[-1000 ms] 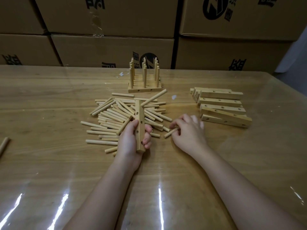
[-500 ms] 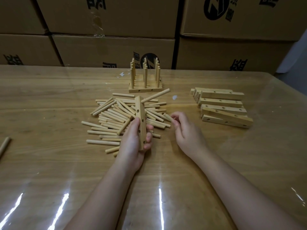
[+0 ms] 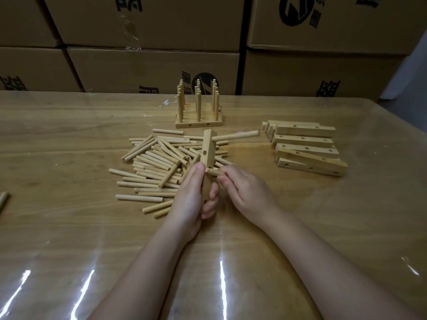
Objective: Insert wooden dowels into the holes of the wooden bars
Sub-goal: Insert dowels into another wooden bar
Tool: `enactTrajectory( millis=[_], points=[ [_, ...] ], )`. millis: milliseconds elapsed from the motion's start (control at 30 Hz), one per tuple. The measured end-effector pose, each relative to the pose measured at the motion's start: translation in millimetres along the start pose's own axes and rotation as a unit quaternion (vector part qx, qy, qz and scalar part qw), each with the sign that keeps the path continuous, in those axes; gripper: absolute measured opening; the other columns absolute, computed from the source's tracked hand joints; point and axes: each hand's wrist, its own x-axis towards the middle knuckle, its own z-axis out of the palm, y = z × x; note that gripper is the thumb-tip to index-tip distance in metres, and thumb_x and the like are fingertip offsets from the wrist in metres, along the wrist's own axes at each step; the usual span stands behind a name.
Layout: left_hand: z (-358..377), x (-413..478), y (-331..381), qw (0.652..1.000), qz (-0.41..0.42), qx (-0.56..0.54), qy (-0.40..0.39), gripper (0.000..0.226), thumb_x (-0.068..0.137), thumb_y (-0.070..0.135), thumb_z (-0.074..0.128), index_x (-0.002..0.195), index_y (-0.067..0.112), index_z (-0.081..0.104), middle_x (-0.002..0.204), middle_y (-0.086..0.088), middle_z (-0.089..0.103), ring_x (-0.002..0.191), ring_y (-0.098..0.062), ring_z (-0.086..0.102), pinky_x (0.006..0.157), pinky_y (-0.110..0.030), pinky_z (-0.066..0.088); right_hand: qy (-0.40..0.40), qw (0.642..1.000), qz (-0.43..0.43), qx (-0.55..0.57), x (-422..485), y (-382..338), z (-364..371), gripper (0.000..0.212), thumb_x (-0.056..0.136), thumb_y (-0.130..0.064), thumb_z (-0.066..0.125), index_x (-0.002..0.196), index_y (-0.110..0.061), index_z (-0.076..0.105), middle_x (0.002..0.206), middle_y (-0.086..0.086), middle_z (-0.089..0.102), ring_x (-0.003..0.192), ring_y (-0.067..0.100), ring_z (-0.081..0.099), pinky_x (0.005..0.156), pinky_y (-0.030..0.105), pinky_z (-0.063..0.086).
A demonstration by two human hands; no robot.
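My left hand (image 3: 193, 199) grips a wooden bar (image 3: 206, 153) that points away from me, its holes facing right. My right hand (image 3: 247, 190) pinches a short dowel (image 3: 214, 172) whose tip meets a hole in the bar's side. Another dowel (image 3: 235, 135) sticks out to the right near the bar's far end; whether it sits in a hole or lies behind the bar I cannot tell. A pile of loose dowels (image 3: 157, 162) lies left of the bar on the table.
Finished bars with upright dowels (image 3: 198, 107) stand at the back centre. A stack of bare drilled bars (image 3: 305, 146) lies to the right. One stray dowel (image 3: 3, 199) sits at the far left edge. Cardboard boxes (image 3: 150, 65) wall the table's far side.
My right hand picked a dowel from the pile and brought it left to the side of the bar. My left hand raised the bar slightly.
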Motion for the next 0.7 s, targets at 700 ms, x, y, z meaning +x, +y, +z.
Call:
enactTrajectory(
  millis=[700],
  points=[
    [4.2,3.6,-9.6,0.988,0.028,0.130,0.081,0.031,0.103,0.037,0.022,0.083,0.022,0.040,0.052,0.003,0.038,0.035,-0.009,0.029,0.038,-0.016,0.020,0.010,0.989,0.030,-0.142,2.5,-7.7,-8.6,0.028,0.092,-0.034,0.045,0.094,-0.019,0.068,0.082,0.000,0.069,0.073,0.028,0.064,0.051,0.029,0.045]
  ],
)
